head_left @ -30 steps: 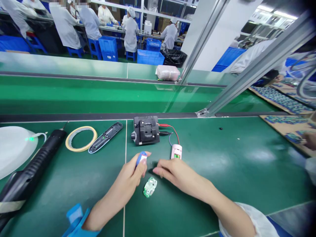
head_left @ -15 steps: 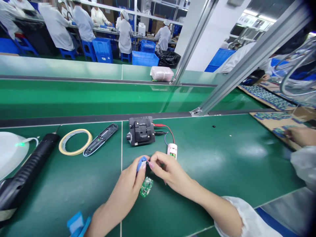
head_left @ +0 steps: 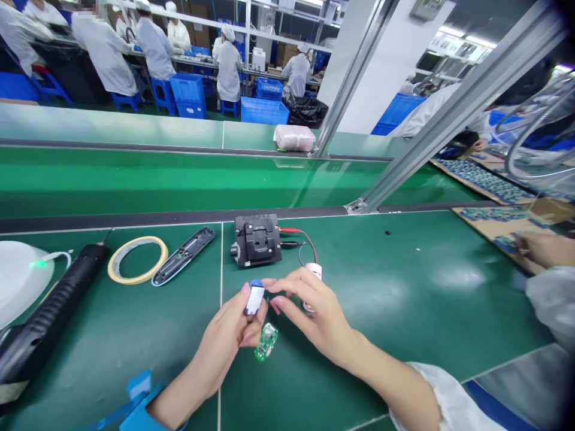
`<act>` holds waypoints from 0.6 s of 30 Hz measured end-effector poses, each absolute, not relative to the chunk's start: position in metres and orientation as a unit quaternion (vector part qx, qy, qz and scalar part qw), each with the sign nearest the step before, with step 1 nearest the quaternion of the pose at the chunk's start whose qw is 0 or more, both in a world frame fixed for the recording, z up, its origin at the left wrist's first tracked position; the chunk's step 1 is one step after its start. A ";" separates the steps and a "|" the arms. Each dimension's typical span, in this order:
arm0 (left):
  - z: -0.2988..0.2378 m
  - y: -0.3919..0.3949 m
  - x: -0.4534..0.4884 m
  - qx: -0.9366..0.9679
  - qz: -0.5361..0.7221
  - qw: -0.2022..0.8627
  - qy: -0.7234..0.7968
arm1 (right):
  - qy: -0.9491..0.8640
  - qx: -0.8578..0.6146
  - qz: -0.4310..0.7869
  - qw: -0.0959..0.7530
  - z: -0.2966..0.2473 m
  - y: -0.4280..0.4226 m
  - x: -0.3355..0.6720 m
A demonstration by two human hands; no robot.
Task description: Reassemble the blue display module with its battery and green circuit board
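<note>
My left hand (head_left: 231, 326) grips a small flat part with a white face and blue edges (head_left: 255, 298) between thumb and fingers. My right hand (head_left: 317, 308) is just right of it, thumb and forefinger apart, the forefinger tip close to the part's edge. Whether that tip touches it, I cannot tell. Just below my left fingers is a green circuit board (head_left: 266, 342); any link to the held part is hidden. Behind my right hand, partly covered, stands a small pale pink device (head_left: 313, 270), with red and dark leads running to a black fixture (head_left: 257, 240).
On the left are a roll of tape (head_left: 137, 260), a long dark casing (head_left: 184, 255), a black electric screwdriver (head_left: 54, 302) and a white lamp-like base (head_left: 20, 281). A metal post (head_left: 431, 120) slants up at right. Another person's hand (head_left: 545, 249) is near cardboard trays (head_left: 498, 224).
My left hand has turned the part so that its white face shows more. The fingers of my right hand have spread from a pinch beside it.
</note>
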State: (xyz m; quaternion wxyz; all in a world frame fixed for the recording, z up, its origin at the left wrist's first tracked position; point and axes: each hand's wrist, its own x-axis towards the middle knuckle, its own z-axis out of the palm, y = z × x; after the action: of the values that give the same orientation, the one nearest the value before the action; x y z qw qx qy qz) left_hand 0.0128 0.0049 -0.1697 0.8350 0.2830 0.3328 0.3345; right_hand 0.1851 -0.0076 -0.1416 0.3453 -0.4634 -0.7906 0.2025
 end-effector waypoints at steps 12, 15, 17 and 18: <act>-0.177 0.000 0.012 0.336 0.354 0.805 0.338 | -0.816 -0.441 0.185 0.325 -0.148 -0.009 0.183; -0.180 -0.001 0.012 0.359 0.346 0.801 0.331 | -0.795 -0.440 0.247 0.338 -0.149 -0.010 0.182; -0.180 -0.002 0.012 0.375 0.334 0.801 0.326 | -0.778 -0.443 0.280 0.345 -0.150 -0.010 0.182; -0.180 -0.003 0.012 0.382 0.331 0.800 0.323 | -0.772 -0.446 0.291 0.347 -0.150 -0.010 0.182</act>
State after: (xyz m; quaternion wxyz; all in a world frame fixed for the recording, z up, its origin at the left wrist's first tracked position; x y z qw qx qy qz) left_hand 0.0122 -0.0028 -0.1801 0.8003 0.3815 0.3234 0.3307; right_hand 0.1822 -0.0100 -0.1498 0.3466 -0.4458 -0.7722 0.2914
